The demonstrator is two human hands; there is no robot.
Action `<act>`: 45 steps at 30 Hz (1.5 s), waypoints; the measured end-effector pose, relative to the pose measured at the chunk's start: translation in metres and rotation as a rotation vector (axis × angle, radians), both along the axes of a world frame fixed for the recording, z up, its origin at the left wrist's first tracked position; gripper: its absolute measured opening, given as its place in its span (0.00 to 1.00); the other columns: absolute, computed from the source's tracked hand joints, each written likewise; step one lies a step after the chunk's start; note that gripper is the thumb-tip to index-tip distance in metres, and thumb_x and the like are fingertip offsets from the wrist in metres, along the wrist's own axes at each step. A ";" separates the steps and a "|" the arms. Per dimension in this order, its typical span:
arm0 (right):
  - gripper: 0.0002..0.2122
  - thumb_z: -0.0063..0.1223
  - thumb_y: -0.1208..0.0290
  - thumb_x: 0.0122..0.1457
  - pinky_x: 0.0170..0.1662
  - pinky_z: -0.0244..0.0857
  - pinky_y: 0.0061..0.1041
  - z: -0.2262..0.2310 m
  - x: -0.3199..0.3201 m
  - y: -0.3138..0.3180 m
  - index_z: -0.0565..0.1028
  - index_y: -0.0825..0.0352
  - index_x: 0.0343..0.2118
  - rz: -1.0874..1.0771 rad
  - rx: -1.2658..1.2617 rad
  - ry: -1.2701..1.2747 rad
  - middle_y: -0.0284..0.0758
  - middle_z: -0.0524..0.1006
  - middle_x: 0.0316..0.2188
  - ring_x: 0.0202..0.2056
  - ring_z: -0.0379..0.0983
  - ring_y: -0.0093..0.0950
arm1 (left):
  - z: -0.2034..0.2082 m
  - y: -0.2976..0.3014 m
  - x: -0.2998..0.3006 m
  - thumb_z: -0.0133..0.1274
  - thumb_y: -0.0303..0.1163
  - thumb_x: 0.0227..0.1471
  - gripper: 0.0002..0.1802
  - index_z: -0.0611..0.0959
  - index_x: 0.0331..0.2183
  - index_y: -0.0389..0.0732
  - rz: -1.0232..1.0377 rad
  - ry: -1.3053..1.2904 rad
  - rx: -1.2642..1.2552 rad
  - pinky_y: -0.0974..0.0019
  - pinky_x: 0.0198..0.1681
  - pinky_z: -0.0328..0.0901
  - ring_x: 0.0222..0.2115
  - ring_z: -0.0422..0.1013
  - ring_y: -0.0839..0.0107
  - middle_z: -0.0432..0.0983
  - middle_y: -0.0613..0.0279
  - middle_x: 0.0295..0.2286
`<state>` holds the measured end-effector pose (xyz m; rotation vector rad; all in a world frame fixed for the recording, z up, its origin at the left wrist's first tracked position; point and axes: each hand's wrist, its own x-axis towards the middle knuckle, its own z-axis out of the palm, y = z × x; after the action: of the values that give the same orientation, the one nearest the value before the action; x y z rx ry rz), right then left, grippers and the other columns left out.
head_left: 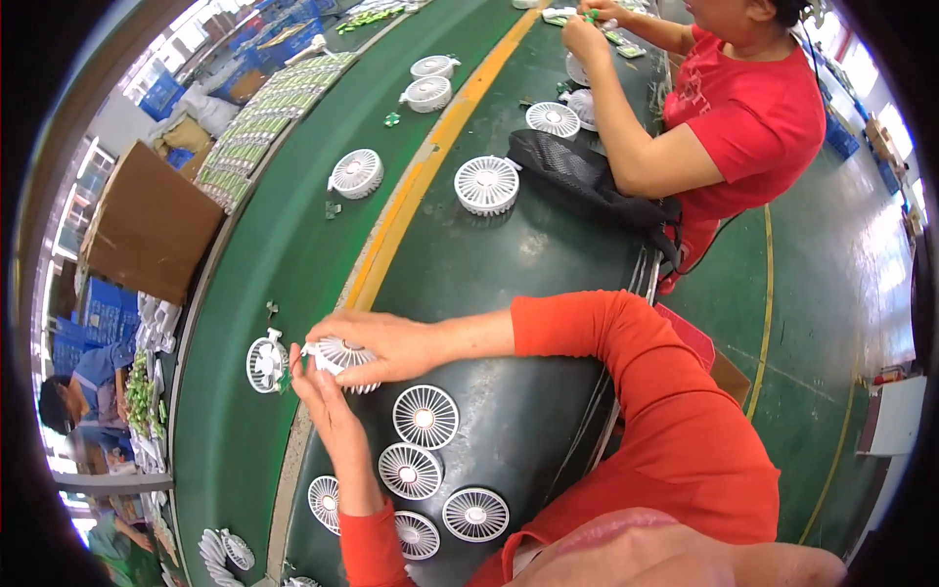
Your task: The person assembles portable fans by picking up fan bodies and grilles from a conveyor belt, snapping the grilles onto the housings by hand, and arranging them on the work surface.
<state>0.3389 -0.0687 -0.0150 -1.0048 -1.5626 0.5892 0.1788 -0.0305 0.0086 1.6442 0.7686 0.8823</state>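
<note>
My right hand (381,344) reaches across from the right in an orange sleeve and grips a small white round fan grille (337,357) from above. My left hand (321,396) comes up from below and holds the same grille at its lower left edge. Just left of it, another white fan part (266,363) lies on the green belt (293,245). Several more white round grilles lie flat close to my forearms, among them one (425,416) and another (475,514).
A co-worker in a red shirt (753,108) handles small parts at the top. A black bag (577,171) lies by that person's elbow. More white fans (486,184) (357,173) dot the belt along a yellow stripe (411,196). A cardboard box (147,225) stands left.
</note>
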 end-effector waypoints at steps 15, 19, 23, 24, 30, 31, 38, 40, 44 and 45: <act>0.26 0.64 0.63 0.48 0.57 0.58 0.40 0.006 -0.033 -0.004 0.70 0.62 0.51 0.215 0.025 -0.544 0.44 0.63 0.57 0.56 0.59 0.44 | -0.048 0.190 -0.013 0.50 0.31 0.51 0.23 0.75 0.51 0.48 0.257 0.682 0.894 0.53 0.58 0.59 0.54 0.63 0.50 0.68 0.52 0.52; 0.28 0.65 0.53 0.44 0.59 0.52 0.41 -0.012 -0.060 -0.020 0.74 0.61 0.48 0.396 0.036 -0.743 0.43 0.65 0.56 0.57 0.59 0.42 | -0.042 0.196 -0.005 0.51 0.34 0.52 0.18 0.78 0.46 0.45 0.151 0.706 0.629 0.53 0.49 0.64 0.48 0.68 0.50 0.73 0.51 0.46; 0.26 0.65 0.57 0.43 0.59 0.51 0.40 -0.021 -0.062 -0.023 0.75 0.66 0.45 0.357 0.013 -0.739 0.43 0.66 0.55 0.57 0.60 0.40 | -0.043 0.184 -0.012 0.51 0.39 0.54 0.13 0.78 0.38 0.42 0.168 0.740 0.536 0.52 0.41 0.67 0.36 0.74 0.50 0.78 0.50 0.33; 0.26 0.64 0.58 0.44 0.58 0.52 0.40 -0.020 -0.058 -0.022 0.73 0.68 0.45 0.360 0.018 -0.742 0.43 0.65 0.55 0.56 0.60 0.40 | -0.052 0.185 -0.018 0.51 0.39 0.55 0.12 0.78 0.38 0.42 0.191 0.684 0.524 0.52 0.40 0.67 0.35 0.75 0.50 0.78 0.49 0.32; 0.33 0.67 0.56 0.41 0.59 0.51 0.42 -0.026 -0.069 -0.031 0.70 0.66 0.52 0.359 0.140 -0.696 0.46 0.64 0.55 0.55 0.61 0.40 | -0.069 0.160 -0.042 0.45 0.35 0.60 0.12 0.72 0.40 0.36 0.271 0.358 0.486 0.60 0.35 0.67 0.30 0.75 0.61 0.77 0.50 0.28; 0.33 0.67 0.56 0.41 0.59 0.51 0.42 -0.026 -0.066 -0.031 0.70 0.66 0.52 0.348 0.134 -0.698 0.46 0.64 0.55 0.55 0.61 0.40 | -0.066 0.152 -0.035 0.44 0.35 0.61 0.12 0.71 0.40 0.35 0.317 0.339 0.465 0.61 0.36 0.66 0.30 0.75 0.62 0.77 0.50 0.28; 0.32 0.66 0.54 0.43 0.55 0.60 0.40 0.008 -0.008 0.012 0.71 0.61 0.52 0.245 -0.154 -0.593 0.50 0.67 0.52 0.51 0.66 0.47 | -0.071 0.152 -0.040 0.41 0.34 0.62 0.13 0.72 0.44 0.35 0.319 0.281 0.441 0.63 0.40 0.67 0.35 0.75 0.64 0.78 0.50 0.33; 0.29 0.66 0.56 0.44 0.54 0.62 0.37 0.025 0.045 0.026 0.73 0.67 0.48 0.067 -0.147 -0.678 0.47 0.74 0.45 0.50 0.68 0.44 | -0.070 0.151 -0.039 0.40 0.34 0.62 0.15 0.75 0.44 0.36 0.333 0.316 0.496 0.61 0.42 0.66 0.37 0.75 0.60 0.78 0.50 0.35; 0.30 0.66 0.59 0.44 0.54 0.62 0.39 0.006 0.105 0.043 0.71 0.62 0.52 -0.500 -0.267 -0.738 0.47 0.70 0.48 0.50 0.66 0.45 | -0.069 0.151 -0.025 0.40 0.34 0.62 0.17 0.76 0.47 0.35 0.342 0.350 0.485 0.59 0.43 0.66 0.40 0.75 0.56 0.77 0.47 0.38; 0.31 0.66 0.59 0.44 0.54 0.61 0.40 -0.003 0.109 0.050 0.70 0.61 0.53 -0.646 -0.260 -0.787 0.47 0.69 0.50 0.51 0.65 0.46 | -0.068 0.151 -0.020 0.40 0.34 0.62 0.17 0.76 0.47 0.35 0.334 0.320 0.498 0.59 0.43 0.66 0.40 0.75 0.57 0.77 0.47 0.38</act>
<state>0.4482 -0.0187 -0.0179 -1.9966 -1.6846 -0.0940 0.1589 0.1209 -0.0597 2.1688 1.1327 1.1230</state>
